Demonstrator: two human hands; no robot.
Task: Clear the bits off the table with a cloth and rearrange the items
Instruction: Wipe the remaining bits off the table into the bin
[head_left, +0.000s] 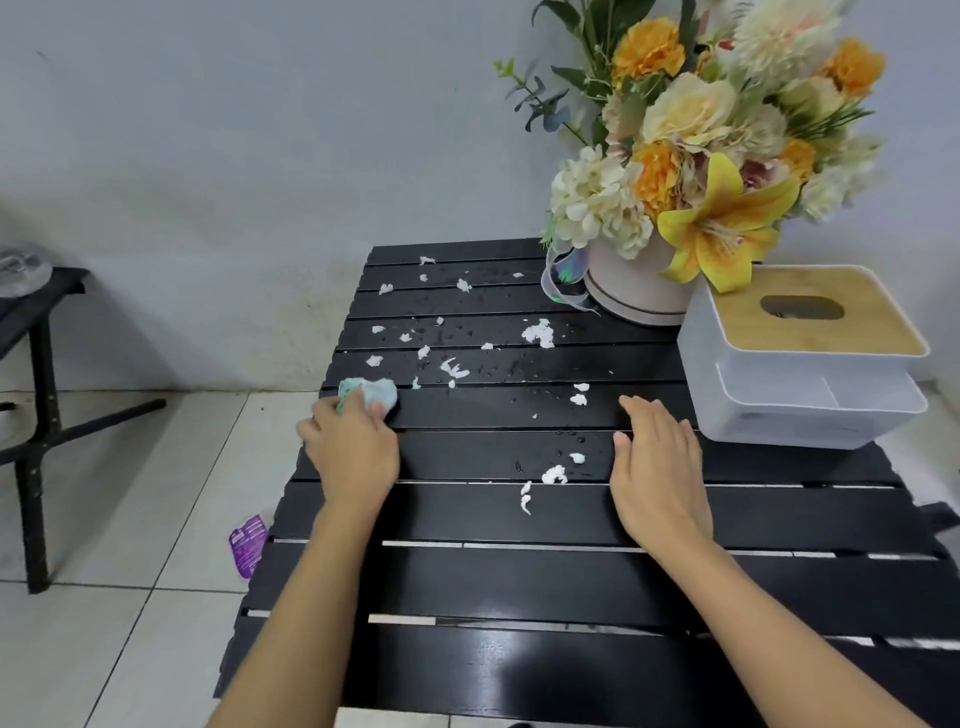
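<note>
Both forearms (291, 623) enter from the lower edge and reach over a black slatted table (519, 587). The left hand (353, 447) lies at the table's left edge, its fingers curled round a bunched pale blue-green cloth (369, 395) that is pressed onto a slat. The right hand (660, 478) is flat and palm down, with straight fingers close together and nothing held; whether it touches the slats cannot be told. Between and beyond the hands, white bits (540, 332) and water droplets are scattered across the middle and far slats. Just right of the right hand stands a white tissue box (800, 415) with a wooden lid and an open front tray. Behind it, at the far right corner, sits a flower arrangement (701, 156) in a round pale pot. A purple packet (248, 543) lies on the tiled floor (130, 519) beside the table; its white print is too small to read. At far left stands a black stand (41, 364).
</note>
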